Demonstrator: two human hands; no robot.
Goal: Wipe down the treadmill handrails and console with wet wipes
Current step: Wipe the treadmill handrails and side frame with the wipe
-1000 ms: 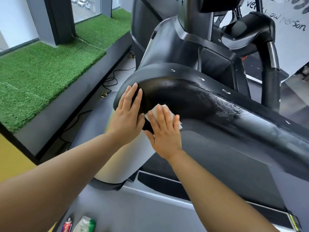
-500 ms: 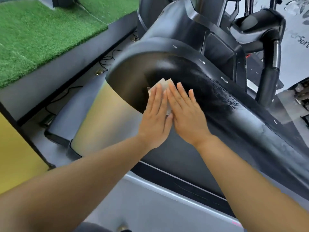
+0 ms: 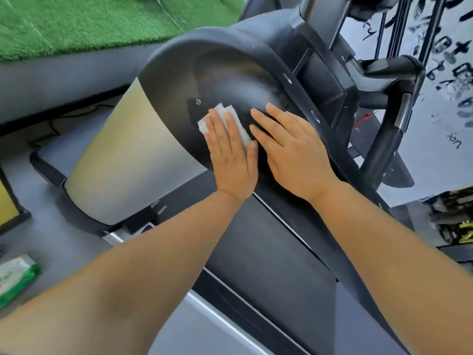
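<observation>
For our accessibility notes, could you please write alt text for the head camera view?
A person's left hand presses a white wipe flat against a treadmill's black curved handrail, with the right hand resting flat on the handrail beside it. A green pack of wipes lies on the grey floor at lower left.

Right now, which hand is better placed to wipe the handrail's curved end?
Left: the left hand presses the white wipe flat on the handrail; the right hand rests beside it, without a wipe.
</observation>
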